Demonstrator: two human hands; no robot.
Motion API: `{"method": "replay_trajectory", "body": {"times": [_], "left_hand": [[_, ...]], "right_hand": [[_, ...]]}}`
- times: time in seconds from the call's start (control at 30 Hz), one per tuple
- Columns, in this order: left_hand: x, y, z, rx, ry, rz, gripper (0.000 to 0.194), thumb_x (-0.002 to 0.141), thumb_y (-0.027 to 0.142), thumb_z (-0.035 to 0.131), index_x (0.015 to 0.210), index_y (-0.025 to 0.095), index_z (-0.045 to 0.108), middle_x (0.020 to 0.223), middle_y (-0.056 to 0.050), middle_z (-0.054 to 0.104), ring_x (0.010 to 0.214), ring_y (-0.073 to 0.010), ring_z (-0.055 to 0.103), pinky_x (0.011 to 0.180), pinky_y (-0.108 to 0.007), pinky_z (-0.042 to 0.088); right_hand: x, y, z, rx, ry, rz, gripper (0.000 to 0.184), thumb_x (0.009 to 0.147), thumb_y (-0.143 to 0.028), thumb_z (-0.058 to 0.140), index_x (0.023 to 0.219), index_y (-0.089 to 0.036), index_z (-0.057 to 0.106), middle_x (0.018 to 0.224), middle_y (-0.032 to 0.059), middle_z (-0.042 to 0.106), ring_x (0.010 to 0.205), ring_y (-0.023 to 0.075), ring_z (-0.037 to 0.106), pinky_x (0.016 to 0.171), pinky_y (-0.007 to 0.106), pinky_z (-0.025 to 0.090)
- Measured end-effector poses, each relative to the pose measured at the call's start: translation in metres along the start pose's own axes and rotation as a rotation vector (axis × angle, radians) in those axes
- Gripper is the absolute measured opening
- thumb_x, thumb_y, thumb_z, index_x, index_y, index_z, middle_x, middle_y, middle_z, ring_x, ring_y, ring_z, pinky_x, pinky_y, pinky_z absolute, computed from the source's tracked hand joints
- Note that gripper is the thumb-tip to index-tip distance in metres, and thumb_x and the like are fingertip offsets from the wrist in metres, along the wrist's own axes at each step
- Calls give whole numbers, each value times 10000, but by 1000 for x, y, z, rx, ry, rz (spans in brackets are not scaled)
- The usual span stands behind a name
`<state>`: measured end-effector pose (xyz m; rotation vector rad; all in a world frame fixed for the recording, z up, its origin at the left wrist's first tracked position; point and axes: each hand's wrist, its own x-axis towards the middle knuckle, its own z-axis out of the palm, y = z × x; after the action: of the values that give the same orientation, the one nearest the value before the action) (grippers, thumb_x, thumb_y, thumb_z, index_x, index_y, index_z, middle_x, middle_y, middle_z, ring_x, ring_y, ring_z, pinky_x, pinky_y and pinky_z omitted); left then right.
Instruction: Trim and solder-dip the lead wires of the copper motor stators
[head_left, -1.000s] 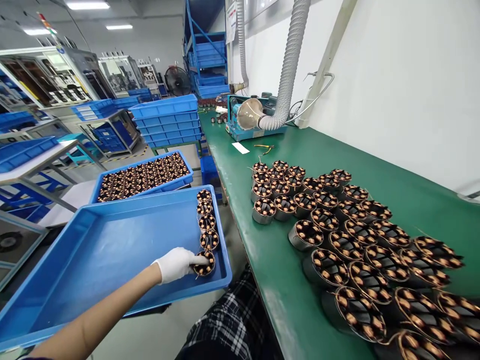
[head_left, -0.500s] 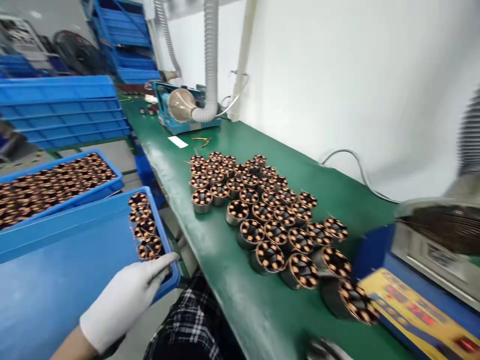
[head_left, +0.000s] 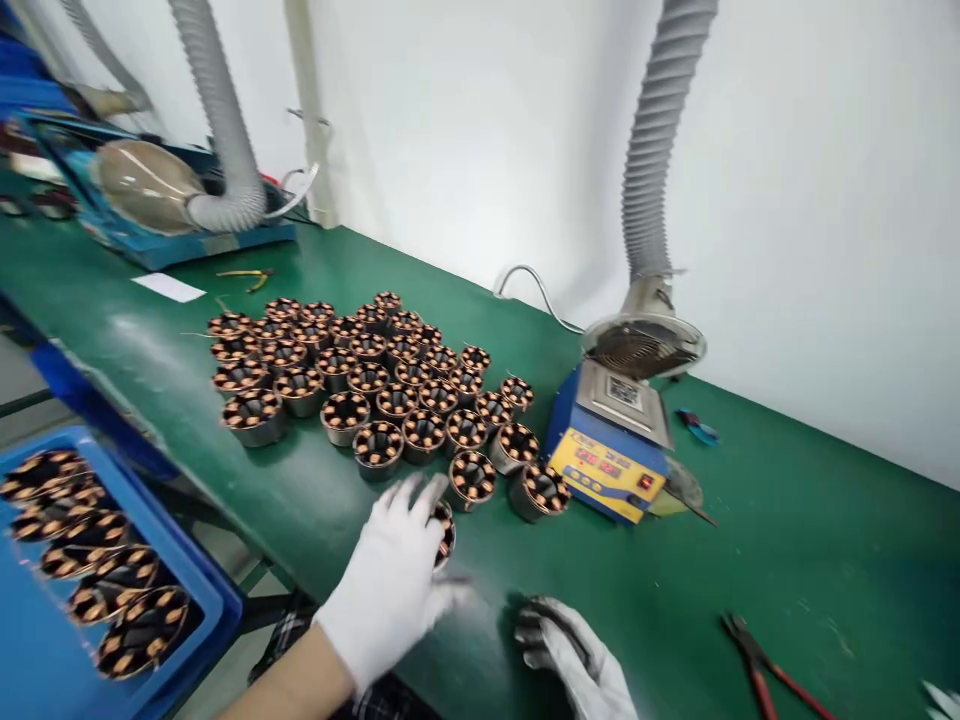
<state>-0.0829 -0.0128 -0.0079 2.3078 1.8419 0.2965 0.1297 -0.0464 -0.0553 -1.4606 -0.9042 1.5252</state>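
Note:
My left hand (head_left: 390, 575), in a white glove, reaches over the green bench with fingers and thumb apart. Its fingers lie at one copper-wound motor stator (head_left: 445, 535), partly hidden behind them; the blurred thumb is off to the near side. To the right, my right hand (head_left: 571, 655) rests low over the bench, its glove stained dark at the fingers. Those fingers are curled in, and whatever they may hold is hidden. Beyond both hands stand several more stators (head_left: 377, 445) in rough rows, windings facing up.
At lower left a blue tray (head_left: 214, 610) holds several stators along its side. A blue-and-yellow machine (head_left: 611, 470) with a red display stands under a grey duct (head_left: 649, 170). Red-handled pliers (head_left: 757, 660) lie at right; yellow-handled pliers (head_left: 251, 275) lie farther back.
My left hand has moved from the blue tray to a stator on the bench. The view has swung right, bringing my right hand and the red-handled pliers into sight.

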Motion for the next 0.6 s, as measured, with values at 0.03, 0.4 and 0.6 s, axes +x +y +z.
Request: {"method": "replay_trajectory", "body": {"times": [0.03,0.4,0.6], "left_hand": [[-7,7,2,-29,-87,29,539,693,539,635,1031,120,623,1358,-191,449,1146,-379,493,909,-529,455],[-19,36,42,-79,180,443,260,689,325,695,922,225,639,1188,-117,612,1024,-330,580,727,-453,520],[-20,39,57,-213,298,493,170,741,183,587,907,156,609,1091,-158,631,929,-258,603,745,-397,530]], "right_hand": [[-3,-2,1,11,-52,22,499,634,-542,728,952,-167,647,858,107,686,741,227,640,635,317,510],[-22,-21,-3,-522,-208,-90,190,867,-373,481,857,-199,557,723,-7,567,667,132,496,632,257,390],[-6,-21,0,45,-313,286,429,708,-495,616,507,-218,358,333,-122,231,279,50,228,331,200,201]]}}
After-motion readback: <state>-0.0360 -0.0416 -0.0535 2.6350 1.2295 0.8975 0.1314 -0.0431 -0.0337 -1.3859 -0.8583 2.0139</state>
